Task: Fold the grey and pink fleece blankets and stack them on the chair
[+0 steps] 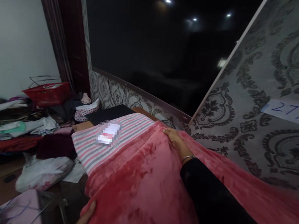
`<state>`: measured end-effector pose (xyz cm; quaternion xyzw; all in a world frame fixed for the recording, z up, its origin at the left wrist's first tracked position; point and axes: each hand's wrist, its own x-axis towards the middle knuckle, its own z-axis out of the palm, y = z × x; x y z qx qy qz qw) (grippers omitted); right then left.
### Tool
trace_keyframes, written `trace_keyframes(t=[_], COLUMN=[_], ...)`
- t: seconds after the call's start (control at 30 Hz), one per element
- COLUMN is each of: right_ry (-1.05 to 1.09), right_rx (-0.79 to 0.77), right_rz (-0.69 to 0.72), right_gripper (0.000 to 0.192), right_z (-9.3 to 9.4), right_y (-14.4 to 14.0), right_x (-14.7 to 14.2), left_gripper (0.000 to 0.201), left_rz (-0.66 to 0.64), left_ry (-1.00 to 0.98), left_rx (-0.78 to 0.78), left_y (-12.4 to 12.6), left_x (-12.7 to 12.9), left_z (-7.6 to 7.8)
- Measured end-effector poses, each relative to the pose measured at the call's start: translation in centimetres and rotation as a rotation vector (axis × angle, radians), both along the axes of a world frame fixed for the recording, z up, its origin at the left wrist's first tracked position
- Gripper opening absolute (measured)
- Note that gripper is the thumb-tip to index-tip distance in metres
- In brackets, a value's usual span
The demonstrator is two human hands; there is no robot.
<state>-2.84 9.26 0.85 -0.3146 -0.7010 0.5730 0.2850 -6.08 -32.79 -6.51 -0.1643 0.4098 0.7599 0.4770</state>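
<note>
A: Hands first. Right hand (173,137), on a black-sleeved arm with a bangle at the wrist, lies flat and open on the far edge of the pink fleece blanket (138,185), fingers spread over the fabric, gripping nothing. Left hand (85,217) shows only partly at the near lower edge; its fingers touch the hem, but whether they pinch it I cannot tell.

B: Where does the blanket lie?

A: Spread over a raised surface, overlapping a striped cloth (114,136). Beyond: red basket (47,94), heaped clothes (22,132), patterned wall (263,118) with a paper label (295,111).

B: Handling?

A: Judged soft, limp, plush, fairly light but bulky; it will sag and drag rather than hold shape. Best taken at the hem or corners, fabric pinched in both hands.
</note>
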Motion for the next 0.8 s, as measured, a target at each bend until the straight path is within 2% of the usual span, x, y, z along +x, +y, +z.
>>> trace_keyframes(t=[0.17, 0.27, 0.4, 0.5, 0.57, 0.67, 0.8], right_ry=[-0.042, -0.062, -0.113, -0.162, -0.196, -0.258, -0.58], right_rx=[0.063, 0.119, 0.211, 0.306, 0.376, 0.498, 0.809], right_rz=[-0.061, -0.074, -0.102, -0.144, -0.175, -0.176, -0.068], right_gripper=[0.05, 0.05, 0.044, 0.036, 0.037, 0.051, 0.067], right_z=[-2.1, -2.6, -2.3, -1.2, -0.3, 0.5, -0.1], right_y=[-0.5, -0.4, -0.5, -0.9, -1.4, -3.3, -8.0], right_x=[-0.8, -1.0, -1.2, -1.0, -0.3, 2.1, 6.1], left_gripper=[0.065, 0.067, 0.076, 0.072, 0.066, 0.054, 0.041], left_rz=[0.071, 0.128, 0.152, 0.148, 0.115, 0.052, -0.015], left_ry=[-0.032, -0.024, -0.031, -0.009, 0.029, 0.088, 0.104], left_rx=[0.121, 0.133, 0.087, 0.053, 0.063, 0.066, -0.007], left_y=[-0.6, -0.5, 0.1, 0.2, -0.1, -0.6, -0.8], left_x=[0.6, 1.0, 0.8, 0.5, 0.4, 0.2, -0.1], left_z=[-0.5, -0.8, -0.9, -0.5, 0.0, 1.1, 2.5])
